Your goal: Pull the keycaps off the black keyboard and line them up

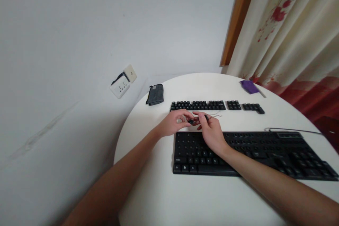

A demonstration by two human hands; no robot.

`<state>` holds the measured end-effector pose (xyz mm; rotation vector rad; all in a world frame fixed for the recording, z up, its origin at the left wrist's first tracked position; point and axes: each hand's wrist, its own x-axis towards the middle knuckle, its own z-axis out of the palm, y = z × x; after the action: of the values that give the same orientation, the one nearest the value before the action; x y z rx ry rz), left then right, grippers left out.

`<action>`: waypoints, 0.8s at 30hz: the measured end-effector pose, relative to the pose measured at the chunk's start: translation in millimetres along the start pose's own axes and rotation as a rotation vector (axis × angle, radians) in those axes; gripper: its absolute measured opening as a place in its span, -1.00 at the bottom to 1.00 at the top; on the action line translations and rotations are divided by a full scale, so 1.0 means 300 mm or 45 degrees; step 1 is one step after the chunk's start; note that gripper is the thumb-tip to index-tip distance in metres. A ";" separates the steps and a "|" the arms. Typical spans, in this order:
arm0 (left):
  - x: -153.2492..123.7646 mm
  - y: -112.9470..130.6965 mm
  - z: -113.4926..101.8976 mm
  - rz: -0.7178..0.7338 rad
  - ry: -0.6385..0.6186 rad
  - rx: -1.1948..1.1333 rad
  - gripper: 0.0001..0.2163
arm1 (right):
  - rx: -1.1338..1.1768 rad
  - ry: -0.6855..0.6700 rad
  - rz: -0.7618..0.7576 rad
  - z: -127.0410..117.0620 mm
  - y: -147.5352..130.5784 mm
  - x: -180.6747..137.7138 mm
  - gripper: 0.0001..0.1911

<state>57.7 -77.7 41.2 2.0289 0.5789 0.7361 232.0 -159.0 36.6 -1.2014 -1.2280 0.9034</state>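
Above the upper left of a black keyboard [227,169], my two hands meet. My left hand [174,123] pinches a small black keycap [190,122] between thumb and fingertips. A wire keycap puller [207,117] with a dark handle lies in my right hand [212,133], its thin wire prongs pointing right, away from the keycap. The fingertips of both hands nearly touch around the keycap. On the keyboard, several key positions at the upper left look bare of caps, while the bottom row still carries keycaps. My right forearm crosses over the keyboard and hides part of it.
Loose black keycaps [198,106] stand in grouped rows behind my hands on the round white table [148,155]. Farther back are a dark grey pouch [155,94] and a purple cloth-like item [249,87] with a pale stick. The keyboard cable [293,129] runs right. A wall and curtain border the table.
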 end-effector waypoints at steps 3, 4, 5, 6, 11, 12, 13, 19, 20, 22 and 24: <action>0.001 0.011 -0.002 0.109 0.005 0.212 -0.79 | 0.023 0.014 0.011 0.001 0.003 0.000 -0.49; 0.002 0.014 -0.003 0.155 0.012 0.270 -0.79 | 0.028 0.023 0.013 0.001 0.002 -0.001 -0.50; 0.003 0.017 -0.004 0.203 0.020 0.314 -0.80 | 0.037 0.034 0.018 0.001 0.001 -0.001 -0.50; 0.004 0.020 -0.004 0.251 0.028 0.346 -0.81 | 0.049 0.042 0.024 0.002 -0.001 -0.001 -0.50; 0.014 0.034 -0.005 0.442 0.028 0.446 -0.87 | 0.120 0.074 0.028 0.006 -0.004 0.000 -0.52; 0.015 0.037 -0.005 0.461 0.024 0.465 -0.88 | 0.122 0.075 0.025 0.006 -0.003 0.001 -0.53; 0.016 0.038 -0.005 0.475 0.021 0.484 -0.87 | 0.122 0.077 0.024 0.007 -0.002 0.003 -0.53; 0.017 0.029 -0.010 0.502 0.046 0.582 -0.84 | 0.117 0.078 0.022 0.003 0.000 0.006 -0.54; 0.016 0.028 -0.012 0.486 0.049 0.598 -0.84 | 0.111 0.071 0.015 0.003 -0.001 0.006 -0.55; 0.015 0.029 -0.016 0.451 0.044 0.623 -0.83 | 0.097 0.060 -0.002 0.002 -0.002 0.005 -0.56; 0.013 0.034 -0.018 0.430 0.025 0.635 -0.83 | 0.082 0.059 -0.011 0.002 -0.004 0.004 -0.57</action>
<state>58.0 -77.2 53.3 2.6273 0.4659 0.8719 231.5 -157.9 37.9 -1.1589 -1.1580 0.8971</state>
